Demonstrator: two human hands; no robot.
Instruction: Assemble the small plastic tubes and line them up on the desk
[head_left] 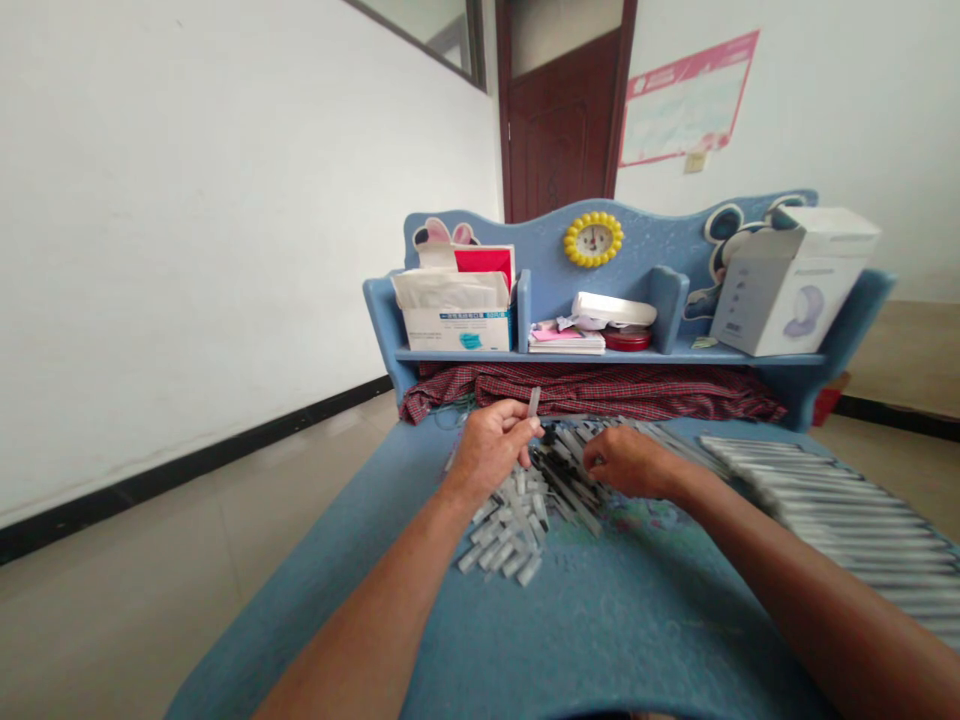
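My left hand [491, 448] is closed in a pinch on a small clear plastic cap [533, 401], held upright above a heap of similar translucent caps [504, 545] on the blue desk [570, 620]. My right hand [628, 460] rests knuckles up on a pile of dark thin pen-like sticks [568, 478], its fingers curled down into the pile; what they grip is hidden. The two hands are about a hand's width apart.
A row of grey sticks [832, 510] lies side by side at the desk's right. A red checked cloth [600, 392] lies under the blue shelf [600, 352], which carries a mask box [457, 322], papers, a white box [787, 285] and a yellow clock [593, 239]. A door stands behind.
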